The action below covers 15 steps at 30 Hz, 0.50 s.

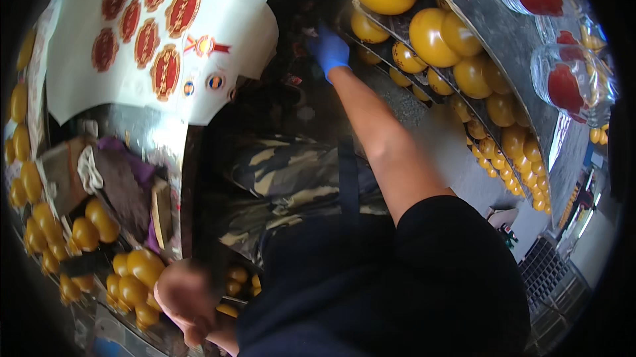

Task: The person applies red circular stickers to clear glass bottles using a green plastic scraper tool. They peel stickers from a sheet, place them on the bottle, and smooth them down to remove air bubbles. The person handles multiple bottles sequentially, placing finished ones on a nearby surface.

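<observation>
- Yellow gourds sit around 8 o'clock, right beside the bare left hand. More racked gourds toward 1–2 o'clock.
- Left hand, about 7–8 o'clock: blurry, so no clue how far the fingers are curled, whether they've got anything, or if they're even touching a gourd.
- Right hand, blue glove, 12 o'clock: reaching into a dark patch near a small reddish scrap. Fingers get lost in the shadow; can't tell if they're spread or gripping.
- Handling, imo: light for their size, stiff shell, shiny so probably slick, might crack if knocked.
- I'd cup the fat round belly from underneath, wouldn't trust the narrower part alone.
</observation>
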Tool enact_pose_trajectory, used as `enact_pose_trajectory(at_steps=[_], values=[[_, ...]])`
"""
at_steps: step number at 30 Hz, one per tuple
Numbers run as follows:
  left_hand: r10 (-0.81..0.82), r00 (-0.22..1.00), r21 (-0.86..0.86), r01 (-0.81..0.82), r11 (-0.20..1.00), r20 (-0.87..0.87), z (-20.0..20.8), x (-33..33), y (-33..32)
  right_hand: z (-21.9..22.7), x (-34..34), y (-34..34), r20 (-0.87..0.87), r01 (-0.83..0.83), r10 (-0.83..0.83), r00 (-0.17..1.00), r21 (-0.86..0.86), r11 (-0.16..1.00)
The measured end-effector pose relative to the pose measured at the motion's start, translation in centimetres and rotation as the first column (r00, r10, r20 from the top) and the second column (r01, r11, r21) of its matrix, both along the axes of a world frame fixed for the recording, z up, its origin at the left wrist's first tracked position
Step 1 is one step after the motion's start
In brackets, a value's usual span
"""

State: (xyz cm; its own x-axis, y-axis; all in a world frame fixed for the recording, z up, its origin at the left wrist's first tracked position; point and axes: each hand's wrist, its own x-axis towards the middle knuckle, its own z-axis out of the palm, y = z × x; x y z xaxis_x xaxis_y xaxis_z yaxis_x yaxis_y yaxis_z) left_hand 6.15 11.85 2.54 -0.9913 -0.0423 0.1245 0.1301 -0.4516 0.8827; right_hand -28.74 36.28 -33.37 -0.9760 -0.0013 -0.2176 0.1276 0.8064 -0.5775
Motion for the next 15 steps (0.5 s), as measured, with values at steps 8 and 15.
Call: enact_pose_trajectory(at_steps=[8, 15], values=[[0.371, 0.816, -0.19, -0.319, 0.928, 0.444, -0.6, 6.0, 6.7, 8.9, 7.4, 5.0, 0.054, -0.27, 0.268, 0.962, 0.028, 0.962], [0.29, 0.825, -0.183, -0.228, 0.956, 0.485, -4.5, 5.1, 10.5, 23.0, 10.1, 6.4, -0.217, -0.538, 0.506, 0.835, -0.125, 0.834]])
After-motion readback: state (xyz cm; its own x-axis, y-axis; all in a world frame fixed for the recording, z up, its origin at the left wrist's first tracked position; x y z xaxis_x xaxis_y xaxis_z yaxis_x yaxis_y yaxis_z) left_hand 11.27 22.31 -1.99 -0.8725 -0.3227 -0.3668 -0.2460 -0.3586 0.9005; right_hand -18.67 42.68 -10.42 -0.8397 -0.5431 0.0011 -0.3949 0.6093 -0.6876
